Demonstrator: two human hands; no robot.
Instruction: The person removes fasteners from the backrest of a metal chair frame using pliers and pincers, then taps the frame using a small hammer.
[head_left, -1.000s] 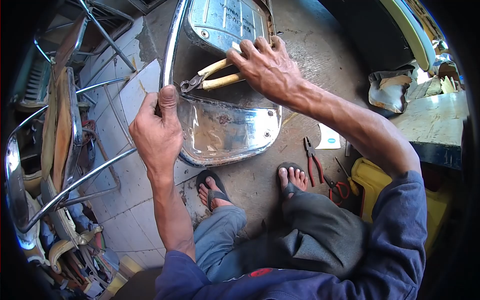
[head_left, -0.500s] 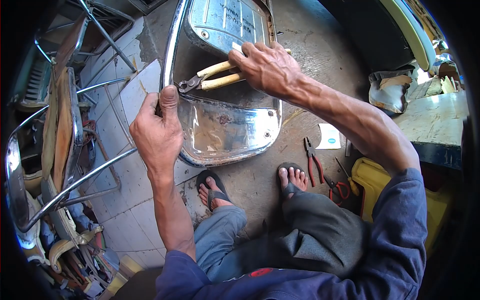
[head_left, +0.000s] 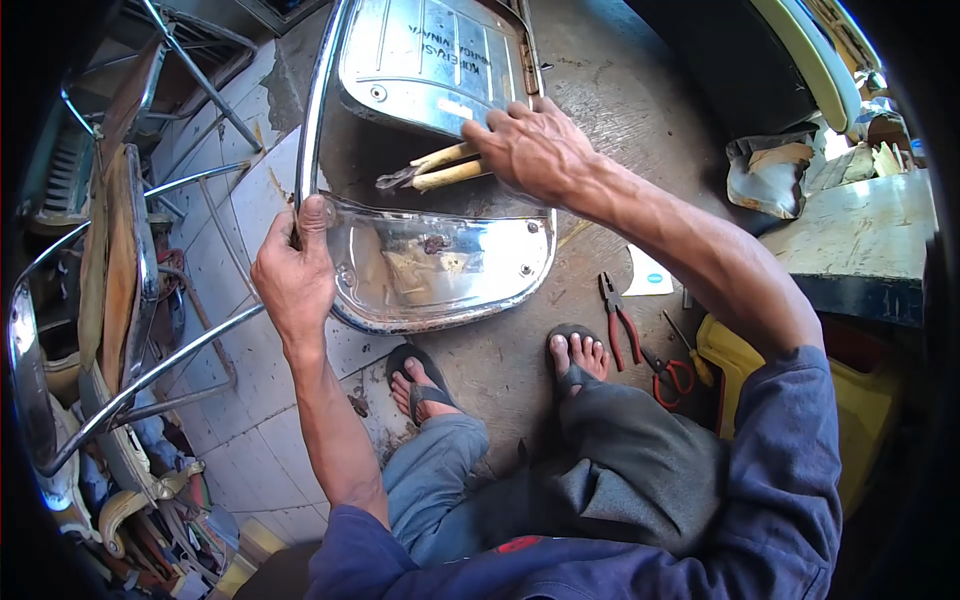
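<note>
My left hand point(head_left: 294, 268) is wrapped round the shiny tube of a metal chair frame point(head_left: 318, 110), thumb on top. My right hand point(head_left: 532, 152) grips the yellow-handled pliers point(head_left: 440, 172) over the gap between two metal panels. The pliers' jaws point left and stand apart from the tube. Beyond the gap lies the upper panel point(head_left: 425, 65) with dark lettering. Nearer to me is the lower curved panel point(head_left: 440, 265), shiny and rust-marked. The fingertips of my right hand are partly hidden.
Red-handled pliers point(head_left: 620, 320), red-handled scissors point(head_left: 672, 380) and a screwdriver point(head_left: 690, 348) lie on the floor at the right, near a yellow container point(head_left: 735, 365). Metal chair frames point(head_left: 205, 345) stand at the left. A bench point(head_left: 860, 235) is at the right.
The pliers' jaws have come away from the tube, and their handles have moved closer together. The chair frame and my left hand have shifted left in view.
</note>
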